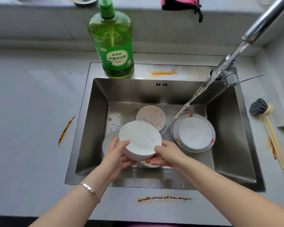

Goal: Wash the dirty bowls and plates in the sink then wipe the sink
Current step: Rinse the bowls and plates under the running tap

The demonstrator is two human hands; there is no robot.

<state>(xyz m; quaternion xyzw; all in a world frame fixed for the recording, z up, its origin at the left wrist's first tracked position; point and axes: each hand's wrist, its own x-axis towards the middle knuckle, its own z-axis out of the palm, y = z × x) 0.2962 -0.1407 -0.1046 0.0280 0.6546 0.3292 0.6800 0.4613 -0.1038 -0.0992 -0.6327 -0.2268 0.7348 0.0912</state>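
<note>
both hands hold a white bowl (140, 140) above the front-left part of the sink (229, 128), tilted so its wet inside faces up. the left hand (116, 155) grips the bowl's left side, thumb hooked over the rim and fingers curled underneath. the right hand (167, 155) grips the right side the same way, thumb on the rim, fingers cupped below. a silver bracelet (88, 188) circles the left wrist.

on the sink floor behind the held bowl sits a dirty bowl (152, 117) with a speckled film. at the sink's right side a patterned plate (177, 140) carries another white bowl (195, 132). more white crockery (108, 140) is partly hidden under the left hand.

water (203, 89) runs from the faucet (266, 22) at the sink's back-right corner and lands just left of the plate. a green soap bottle (112, 45) stands on the sink's back-left rim. a dish brush (269, 128) lies on the counter right of the sink. an orange streak (164, 198) marks the counter in front of it.
</note>
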